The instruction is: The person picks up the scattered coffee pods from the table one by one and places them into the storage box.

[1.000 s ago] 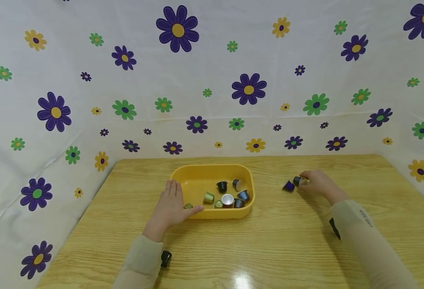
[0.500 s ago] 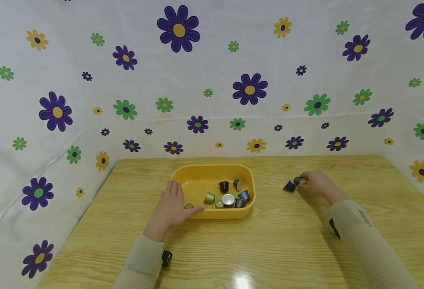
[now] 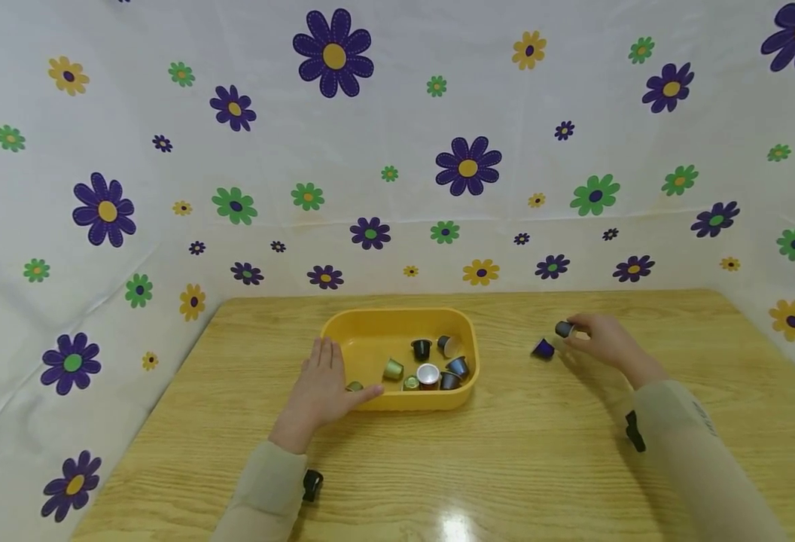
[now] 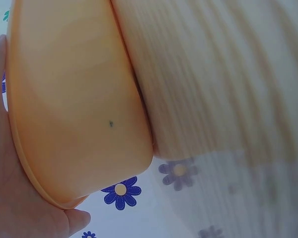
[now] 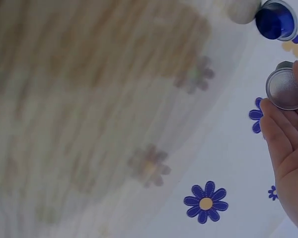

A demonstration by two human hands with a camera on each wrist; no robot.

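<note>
My right hand [image 3: 604, 340] pinches a dark grey coffee capsule [image 3: 564, 329] just above the table, right of the yellow tray [image 3: 397, 401]. In the right wrist view, the silver lid of that coffee capsule [image 5: 286, 89] faces the camera, between thumb and fingers. A dark blue coffee capsule [image 3: 543, 348] lies on the table close by, apart from the hand. Against the tray's left end rests my left hand [image 3: 319, 385], fingers straight at the rim and thumb along the near edge. The left wrist view shows the outer wall of the tray [image 4: 84, 109] beside the palm.
Several coffee capsules lie in the tray, mostly on its right side: black [image 3: 421, 349], green [image 3: 394, 369], silver-lidded [image 3: 427, 375] and blue [image 3: 458, 367]. A flower-printed white cloth [image 3: 397, 203] stands behind the wooden table [image 3: 438, 467] and along its sides.
My right hand has lifted the dark grey capsule slightly and shifted a little right, away from the dark blue capsule. The left hand and the tray have stayed in place.
</note>
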